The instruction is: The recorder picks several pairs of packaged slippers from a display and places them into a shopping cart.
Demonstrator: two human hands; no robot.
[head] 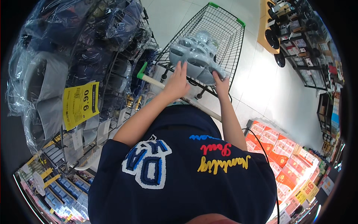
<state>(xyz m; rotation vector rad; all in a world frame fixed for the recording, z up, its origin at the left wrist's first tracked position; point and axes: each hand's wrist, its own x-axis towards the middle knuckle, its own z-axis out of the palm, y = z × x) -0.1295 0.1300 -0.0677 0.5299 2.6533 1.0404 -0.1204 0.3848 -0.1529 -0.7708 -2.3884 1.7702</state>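
A bundle of grey slippers (200, 60) in clear plastic wrapping is over the near end of a wire shopping cart (237, 53). My left hand (178, 81) has its fingers laid along the bundle's near left side. At the right end, my right hand (221, 84) grips the wrapped slippers with the thumb on top; its other fingers are mostly hidden. Whether the bundle rests on the cart's wire or hangs just above it, I cannot tell. Between my body and the basket runs the cart's pale handle bar (202, 107), with a green end piece (142, 71).
On the left, a wire rack (112, 64) carries plastic-wrapped slippers and a yellow price tag (81, 105). Red and white boxes (279, 156) are stacked at my right. Farther right stand shelves with black pans (271, 39). A black cable (261, 142) hangs beside my right arm.
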